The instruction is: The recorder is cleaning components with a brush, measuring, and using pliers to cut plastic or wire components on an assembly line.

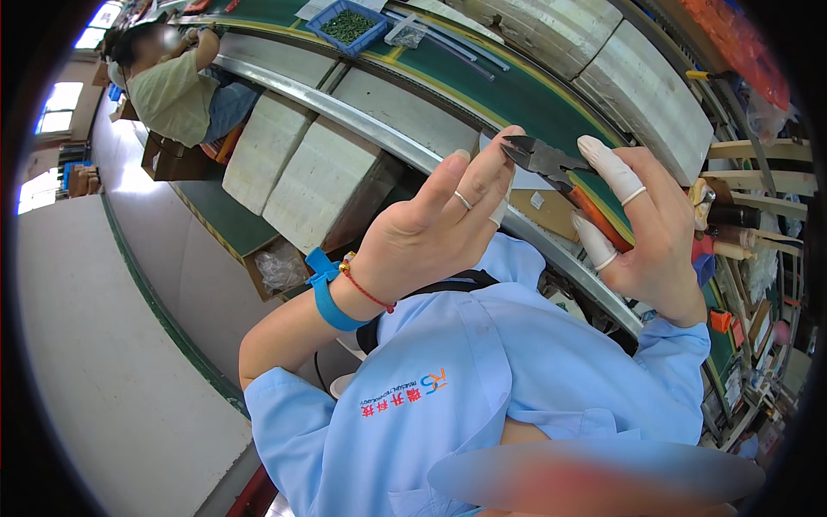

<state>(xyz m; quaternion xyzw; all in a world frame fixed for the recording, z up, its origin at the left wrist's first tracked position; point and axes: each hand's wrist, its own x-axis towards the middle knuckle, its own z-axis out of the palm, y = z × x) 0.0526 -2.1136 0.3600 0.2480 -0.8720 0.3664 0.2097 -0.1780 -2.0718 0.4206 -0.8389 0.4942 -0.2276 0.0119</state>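
My right hand is wrapped round a pair of cutting pliers with dark jaws and orange, green and yellow grips. White finger cots cover its thumb and a finger. My left hand, raised opposite, has its fingers stretched out and its thumb apart. The tip of the pliers reaches its index fingertip; whether they touch, I cannot tell. Nothing shows in the left hand, though its palm is partly hidden. A blue wrist strap and a red beaded bracelet circle the left wrist.
Beyond my hands runs a green conveyor belt with a metal edge. On it stands a blue basket of small green parts, beside clear tubes. White foam boxes stand left. Another person sits farther along. Wooden racks crowd the right.
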